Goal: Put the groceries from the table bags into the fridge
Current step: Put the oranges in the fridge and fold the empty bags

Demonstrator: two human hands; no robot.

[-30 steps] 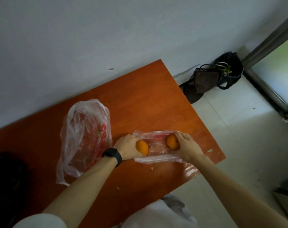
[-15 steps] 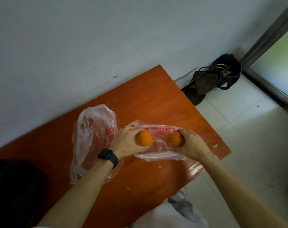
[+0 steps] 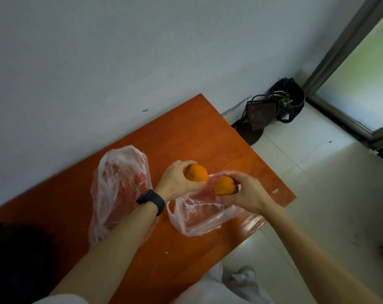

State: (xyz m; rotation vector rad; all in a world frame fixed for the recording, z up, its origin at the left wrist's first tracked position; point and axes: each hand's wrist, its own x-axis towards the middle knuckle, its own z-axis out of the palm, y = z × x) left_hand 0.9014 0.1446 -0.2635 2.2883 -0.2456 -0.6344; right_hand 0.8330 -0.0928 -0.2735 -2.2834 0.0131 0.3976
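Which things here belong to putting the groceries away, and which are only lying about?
Belong to the job: left hand gripping an orange; right hand gripping a second orange; limp plastic bag below them; crumpled plastic bag to its left; table.
Only lying about: brown basket and black bag on the floor by the wall.

The tabletop [image 3: 186,137] was reddish-orange with faint plank lines. An orange [image 3: 196,175] and a second orange [image 3: 225,185] were bright orange. The far-edge bag [image 3: 120,183] and right-edge bag [image 3: 199,218] were clear with red print. The wristband [image 3: 152,200] was black.
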